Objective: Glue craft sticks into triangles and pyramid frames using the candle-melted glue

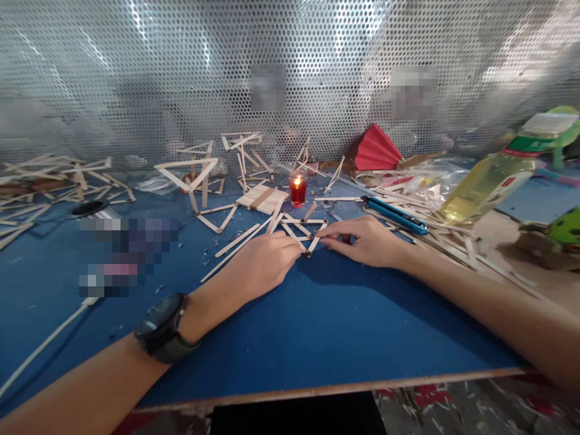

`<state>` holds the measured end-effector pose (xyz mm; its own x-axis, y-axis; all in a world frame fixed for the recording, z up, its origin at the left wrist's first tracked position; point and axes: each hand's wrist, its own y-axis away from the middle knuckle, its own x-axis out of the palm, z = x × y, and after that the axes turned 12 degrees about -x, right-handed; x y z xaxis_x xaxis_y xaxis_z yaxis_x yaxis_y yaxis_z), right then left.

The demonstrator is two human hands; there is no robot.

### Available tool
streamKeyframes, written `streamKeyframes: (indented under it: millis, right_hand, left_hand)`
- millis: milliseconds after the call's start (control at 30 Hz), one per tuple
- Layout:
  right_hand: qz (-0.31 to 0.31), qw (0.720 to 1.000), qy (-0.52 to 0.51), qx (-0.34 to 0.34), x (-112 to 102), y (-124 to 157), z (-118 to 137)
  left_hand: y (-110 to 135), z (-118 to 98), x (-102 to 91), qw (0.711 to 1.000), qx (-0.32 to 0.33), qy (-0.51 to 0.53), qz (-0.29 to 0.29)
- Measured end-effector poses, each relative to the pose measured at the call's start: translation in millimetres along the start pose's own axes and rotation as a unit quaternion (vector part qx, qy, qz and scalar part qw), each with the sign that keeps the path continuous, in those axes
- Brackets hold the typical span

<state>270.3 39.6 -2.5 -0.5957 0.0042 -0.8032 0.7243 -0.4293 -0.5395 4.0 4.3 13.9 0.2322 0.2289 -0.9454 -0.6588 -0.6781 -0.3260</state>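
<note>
Near the table's middle, a small frame of wooden sticks [313, 244] with dark joints lies between my hands. My left hand [267, 260], with a black watch on its wrist, is closed at the frame's left side; its fingertips are partly hidden behind the hand. From the other side, my right hand [357, 238] pinches the frame's right corner between thumb and fingers. Just behind the frame stands a lit candle [298, 188] in a small glass with red contents. Loose sticks [235, 244] lie left of my left hand.
A blue utility knife [396, 215] rests on piled sticks at right, beside a tilted bottle of yellow liquid [484, 175]. Several stick frames [199, 172] stand at back left. A red folded paper fan [376, 150] leans by the perforated metal wall [317, 72].
</note>
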Motion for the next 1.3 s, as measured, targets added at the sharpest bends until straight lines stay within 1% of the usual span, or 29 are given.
streamKeyframes:
  millis: [200,333,433,500,567,700,833,900,1000,1167,1300]
  right_hand:
    - [0.017,0.998,-0.037,-0.046,-1.0,-2.5,3.2]
    - [0.045,0.998,-0.037,-0.023,-2.5,-2.7,2.3]
    - [0.052,0.998,-0.026,0.001,-1.7,-1.6,1.0]
    - [0.05,0.998,-0.029,0.001,-1.0,-1.1,1.2]
    - [0.05,0.998,-0.04,-0.012,-0.7,-1.1,2.1]
    - [0.051,0.996,-0.055,-0.039,-1.0,-1.1,3.6]
    - [0.052,0.996,-0.058,-0.047,-1.1,-0.6,2.7]
    - [0.053,0.996,-0.06,-0.049,-0.8,-0.5,2.2]
    - [0.047,0.995,-0.066,-0.06,0.0,-0.4,2.2]
    - [0.048,0.994,-0.064,-0.073,1.1,0.4,4.5]
    - [0.053,0.994,-0.057,-0.072,2.0,0.5,6.6]
  left_hand:
    - [-0.7,0.0,0.1,1.0,0.002,0.004,-0.002]
    - [-1.3,-1.3,0.4,1.0,0.004,0.008,-0.009]
    - [-1.4,-2.6,0.0,1.0,-0.002,0.015,-0.015]
    - [-1.2,-3.5,-0.7,1.0,-0.007,0.019,-0.021]
    - [-0.8,-4.3,-1.5,0.999,-0.01,0.021,-0.027]
    - [0.0,-6.6,-2.9,0.998,-0.013,0.029,-0.055]
    - [0.0,-10.5,-4.0,0.994,-0.021,0.038,-0.097]
    - [0.1,-12.3,-3.6,0.993,-0.031,0.043,-0.107]
    - [0.3,-13.8,-1.3,0.993,-0.04,0.046,-0.102]
    - [0.9,-12.7,3.5,0.995,-0.036,0.041,-0.086]
    - [1.6,-10.9,5.8,0.995,-0.028,0.036,-0.092]
